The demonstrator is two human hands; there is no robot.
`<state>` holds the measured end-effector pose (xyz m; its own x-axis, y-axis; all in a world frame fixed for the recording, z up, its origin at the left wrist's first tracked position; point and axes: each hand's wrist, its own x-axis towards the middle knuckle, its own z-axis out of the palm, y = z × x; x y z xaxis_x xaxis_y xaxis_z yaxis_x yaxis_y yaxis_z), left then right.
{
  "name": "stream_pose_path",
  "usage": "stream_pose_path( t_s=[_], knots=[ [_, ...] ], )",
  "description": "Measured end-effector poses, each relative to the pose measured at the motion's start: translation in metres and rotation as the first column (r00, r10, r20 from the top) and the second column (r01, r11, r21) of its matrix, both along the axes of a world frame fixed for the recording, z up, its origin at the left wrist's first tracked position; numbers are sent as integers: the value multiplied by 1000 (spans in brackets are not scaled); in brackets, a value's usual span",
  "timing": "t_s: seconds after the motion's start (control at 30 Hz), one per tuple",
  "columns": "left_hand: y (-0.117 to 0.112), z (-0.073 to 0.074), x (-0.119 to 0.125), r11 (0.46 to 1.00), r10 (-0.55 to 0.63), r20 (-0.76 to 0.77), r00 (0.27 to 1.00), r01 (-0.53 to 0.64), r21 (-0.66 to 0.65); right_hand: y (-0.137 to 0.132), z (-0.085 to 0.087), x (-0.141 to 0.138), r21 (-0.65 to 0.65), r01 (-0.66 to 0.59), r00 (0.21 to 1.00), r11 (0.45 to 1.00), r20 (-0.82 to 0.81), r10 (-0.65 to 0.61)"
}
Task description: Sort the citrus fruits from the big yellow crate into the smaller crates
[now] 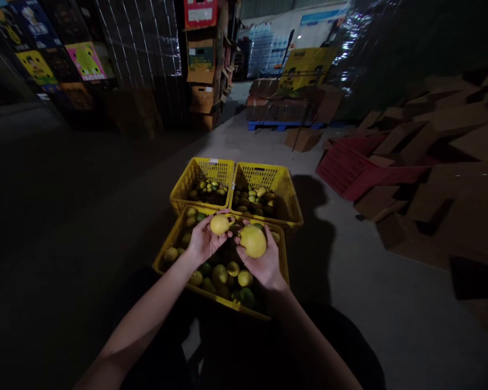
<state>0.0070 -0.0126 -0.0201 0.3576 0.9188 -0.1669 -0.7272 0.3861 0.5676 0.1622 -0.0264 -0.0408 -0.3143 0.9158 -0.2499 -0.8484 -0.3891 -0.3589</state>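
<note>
My left hand (203, 242) is closed around a small yellow lemon (219, 224). A larger yellow lemon (253, 241) rests in my right hand (268, 265), with the fingers curled round it. Both hands are side by side over the near yellow crate (223, 304), which holds many yellow and green lemons (220, 275). Behind it stand two more yellow crates, the far left crate (179, 187) and the far right crate (290, 197). Each has a lower layer of similar fruit inside. My hands and forearms hide part of the near crate's contents.
Flattened and open cardboard boxes (463, 216) pile up on the right around a red crate (350, 168). A stack of cartons (202, 70) stands behind. A blue pallet (282, 125) carries boxes farther back. Grey floor (106, 179) surrounds the crates.
</note>
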Motion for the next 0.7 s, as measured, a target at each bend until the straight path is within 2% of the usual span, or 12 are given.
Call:
stream_pose_path(
  t_s=[0.13,0.27,0.3,0.37,0.43,0.5,0.53,0.57,0.6,0.63,0.67,0.7],
  knots=[
    [8,-4,4,976,54,-7,999,-54,-210,3,-1,1,-132,47,996,990,-68,-56],
    [2,-22,9,992,-96,-328,940,64,-108,10,-2,16,-247,143,983,958,-80,-168],
    [-4,-31,10,986,-164,-467,869,160,-48,12,-3,22,-265,191,974,945,-68,-215],
    [-23,-53,14,894,-320,-724,611,447,-18,15,-2,35,-281,278,953,919,-41,-301],
    [-42,-76,17,666,-523,-814,254,717,-205,16,-1,45,-280,324,939,904,-25,-344],
    [-52,-90,16,487,-658,-749,73,800,-350,15,1,53,-283,334,936,899,-10,-351],
    [-52,-91,13,449,-704,-709,45,801,-395,14,1,55,-289,335,937,897,0,-350],
    [-47,-88,8,495,-713,-694,100,772,-398,13,1,57,-297,331,939,896,9,-344],
    [-38,-80,0,626,-665,-709,233,692,-360,11,1,58,-303,321,943,897,16,-332],
    [-26,-71,-10,813,-517,-728,450,525,-253,9,1,58,-306,311,947,900,22,-320],
    [-12,-59,-22,950,-296,-697,653,277,-144,8,0,59,-306,305,950,902,31,-311],
    [1,-47,-34,998,-28,-654,756,-15,-60,7,0,59,-305,304,951,903,44,-305]
  ],
)
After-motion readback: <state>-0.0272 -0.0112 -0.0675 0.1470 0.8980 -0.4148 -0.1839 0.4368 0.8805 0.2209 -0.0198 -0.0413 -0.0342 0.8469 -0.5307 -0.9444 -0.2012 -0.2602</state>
